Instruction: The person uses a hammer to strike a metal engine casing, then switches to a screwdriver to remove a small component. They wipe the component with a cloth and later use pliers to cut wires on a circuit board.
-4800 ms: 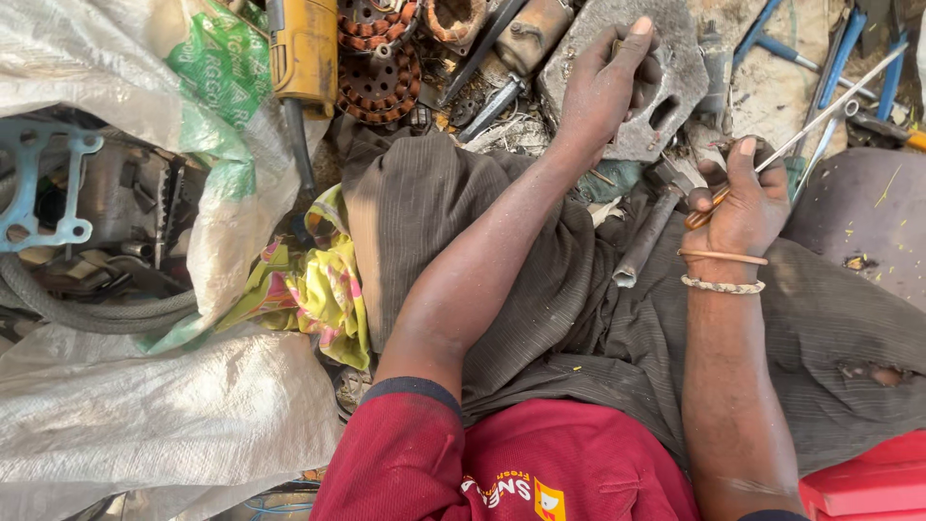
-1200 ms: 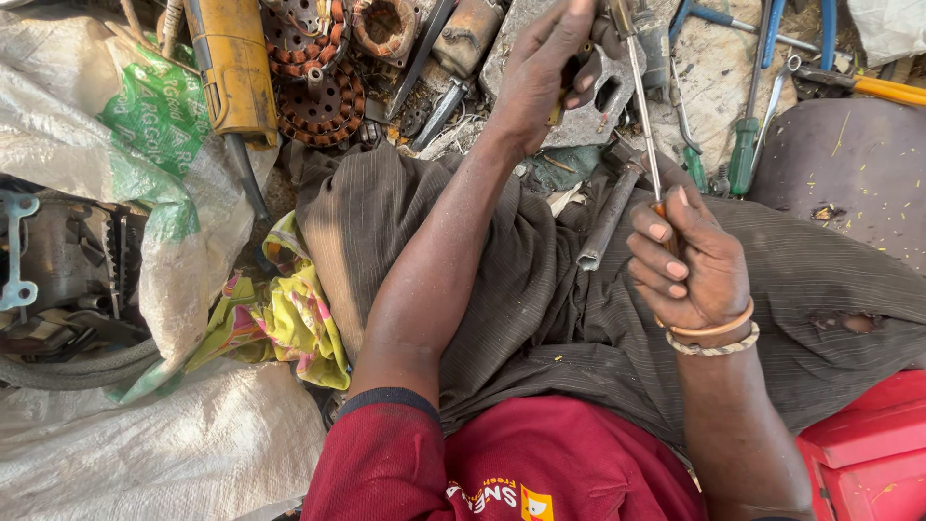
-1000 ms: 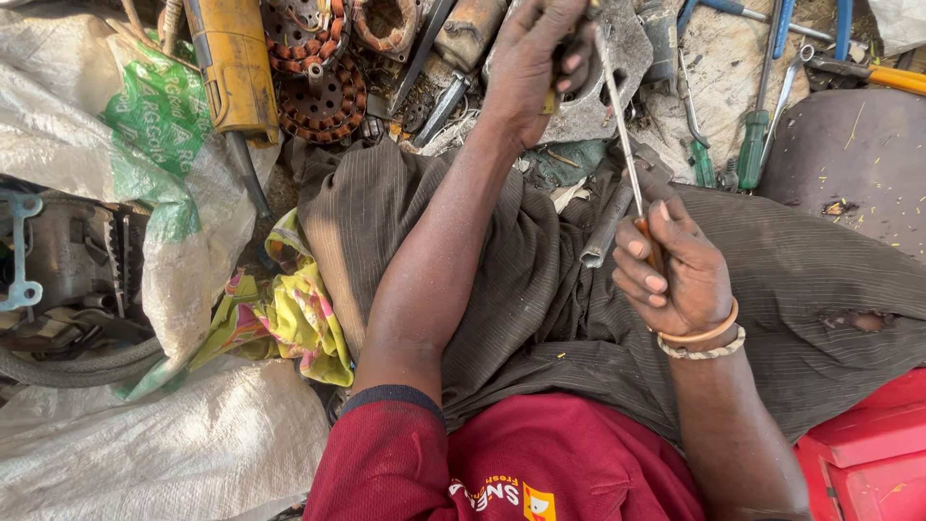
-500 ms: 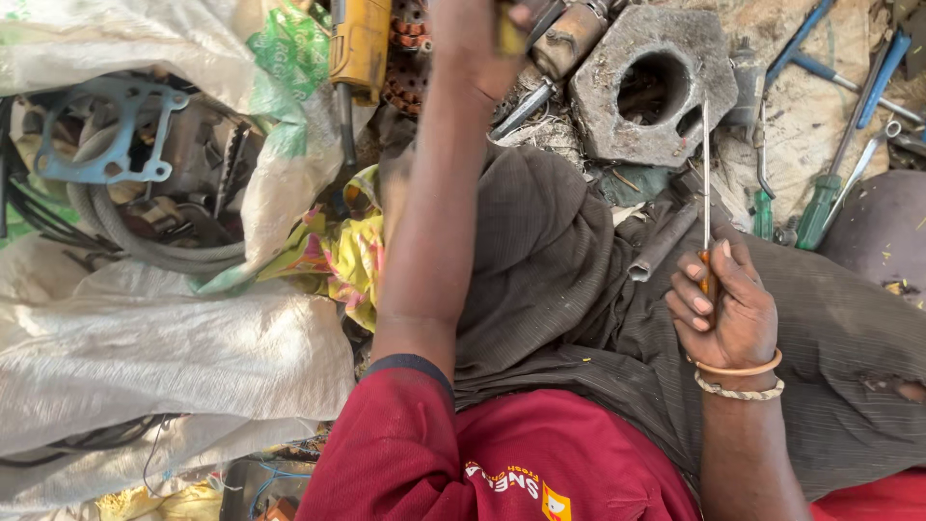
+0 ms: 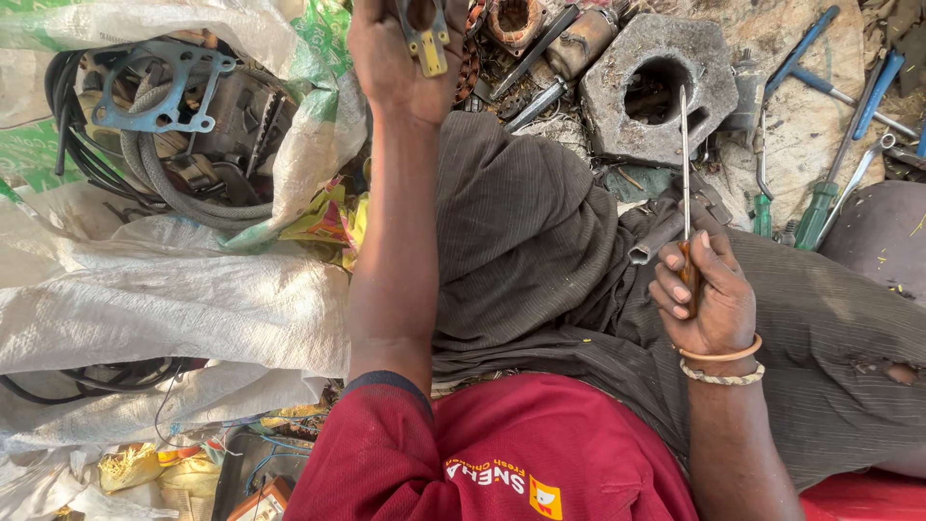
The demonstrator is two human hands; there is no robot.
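On my lap, my right hand point(image 5: 709, 299) is closed around one screwdriver point(image 5: 685, 183), blade pointing away from me. Farther out, my left hand point(image 5: 400, 58) grips one small yellow-tipped metal part point(image 5: 424, 34). I think the thin blade could slip and stab my left fingers. Beyond lies one grey metal block point(image 5: 666, 82) and two green-handled screwdrivers point(image 5: 818, 207).

Top of the small yellow-tipped metal part point(image 5: 425, 37) in the left hand point(image 5: 395, 58), beyond the frame's upper edge.
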